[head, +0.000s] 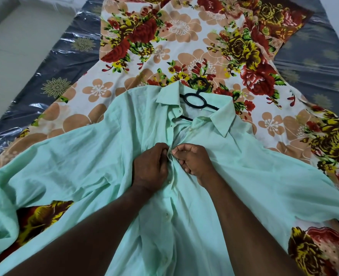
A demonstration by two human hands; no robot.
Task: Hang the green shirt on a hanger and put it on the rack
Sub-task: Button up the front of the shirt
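Reaching in from the near edge, two bare forearms cross the lower part of the green shirt (81,160), which lies front-up and spread wide on a bed. Small pale buttons (166,216) run up the shirt's front strip between the forearms. At the middle of the shirt's chest the two hands meet, fingertips touching. The left hand (150,166) has its fingers curled and pinches the front edge on its own side. The right hand (194,159) pinches the opposite edge between thumb and forefinger, its other fingers folded under. Whether a button sits between the fingertips cannot be told.

Beyond the hands the shirt's front lies open up to the collar (220,120), whose two flaps are spread apart. A black hanger (185,98) lies inside the shirt's neck opening. Its ring and hook stick out past the collar, and its arms run under the shirt's shoulders, hidden by the cloth. The wrinkled sleeves spread out to either side.

Under the shirt and reaching far past it is a floral sheet (184,32) with red, yellow and peach flowers. On both sides of the sheet shows a dark mattress (69,54) wrapped in shiny clear plastic. Past the mattress on the shirt's left side is a pale floor (11,56).
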